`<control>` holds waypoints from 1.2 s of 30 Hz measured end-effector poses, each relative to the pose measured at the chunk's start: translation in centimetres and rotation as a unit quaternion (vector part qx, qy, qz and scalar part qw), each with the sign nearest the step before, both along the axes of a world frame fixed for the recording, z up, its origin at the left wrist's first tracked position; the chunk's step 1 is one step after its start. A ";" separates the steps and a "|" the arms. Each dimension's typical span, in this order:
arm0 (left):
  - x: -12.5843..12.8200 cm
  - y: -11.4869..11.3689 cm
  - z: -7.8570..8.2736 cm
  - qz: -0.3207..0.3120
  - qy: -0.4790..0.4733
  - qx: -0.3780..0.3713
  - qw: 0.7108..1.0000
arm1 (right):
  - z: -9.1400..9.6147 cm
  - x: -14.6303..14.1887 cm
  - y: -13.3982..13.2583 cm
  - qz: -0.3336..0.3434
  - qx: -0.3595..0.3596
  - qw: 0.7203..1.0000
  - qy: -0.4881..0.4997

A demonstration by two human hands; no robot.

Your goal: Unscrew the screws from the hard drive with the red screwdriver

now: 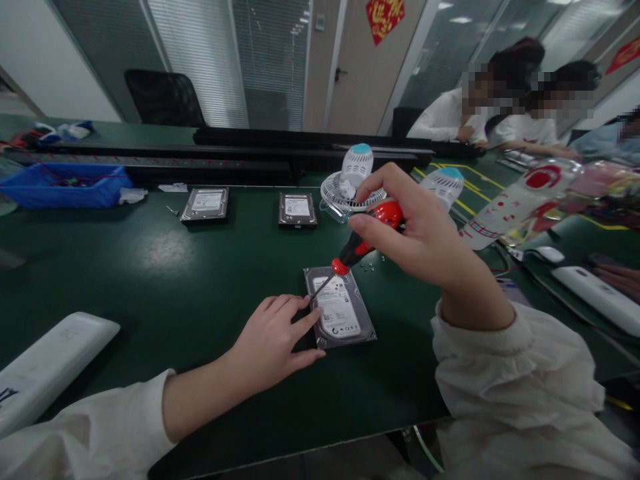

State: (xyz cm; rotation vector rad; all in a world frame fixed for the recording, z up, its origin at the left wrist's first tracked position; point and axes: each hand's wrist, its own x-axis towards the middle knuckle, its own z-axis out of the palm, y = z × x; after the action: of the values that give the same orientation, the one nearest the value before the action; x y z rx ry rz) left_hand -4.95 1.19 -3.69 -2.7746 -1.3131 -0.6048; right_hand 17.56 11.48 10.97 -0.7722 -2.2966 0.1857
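A grey hard drive (pixel 345 313) with a white label lies flat on the dark green table (pixel 150 267) in front of me. My left hand (pixel 273 340) rests beside its left edge, fingers spread and touching the casing. My right hand (pixel 420 230) is closed round a red-and-black screwdriver (pixel 357 247), held tilted. Its metal tip touches the drive's top near the left corner. A few tiny screws (pixel 371 266) lie just right of the screwdriver.
Two more hard drives (pixel 205 204) (pixel 297 209) lie farther back. Small white fans (pixel 350 183) stand behind, a blue bin (pixel 65 185) at far left, white long devices (pixel 45 363) (pixel 597 297) at both sides. Other people sit at back right.
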 end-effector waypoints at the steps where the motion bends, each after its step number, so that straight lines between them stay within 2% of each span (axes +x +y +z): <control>1: 0.0 0.0 0.0 0.001 -0.001 0.000 1.000 | 0.0 0.0 0.0 0.002 -0.005 1.000 0.007; 7: 0.0 -0.1 0.0 0.005 0.002 0.010 1.000 | 0.0 -0.2 0.0 0.057 -0.025 0.998 0.011; 13: -0.1 -0.1 -0.1 0.003 0.005 0.013 1.000 | -0.2 -0.3 0.0 0.007 -0.020 1.000 -0.004; 17: -0.2 -0.1 -0.2 0.007 0.003 0.008 1.000 | 0.0 -0.1 -0.1 0.049 -0.019 0.999 -0.010; 23: -0.2 0.0 -0.4 0.002 0.001 0.010 1.000 | -0.1 -0.1 0.1 0.025 -0.034 0.999 0.001; 29: -0.2 -0.1 -0.4 0.011 0.007 0.006 1.000 | -0.1 0.1 0.2 0.067 -0.041 0.997 0.005; 34: -0.2 -0.1 -0.3 0.009 0.012 0.006 1.000 | -0.2 0.1 0.3 0.021 -0.036 0.999 0.006; 36: -0.2 -0.1 -0.3 0.008 0.008 0.005 1.000 | -0.2 0.1 0.2 0.025 -0.037 0.999 0.011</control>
State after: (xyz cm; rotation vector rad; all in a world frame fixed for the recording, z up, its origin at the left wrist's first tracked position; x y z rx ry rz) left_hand -5.10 1.11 -4.03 -2.7519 -1.3252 -0.5857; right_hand 17.63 11.70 10.79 -0.7459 -2.3013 0.3032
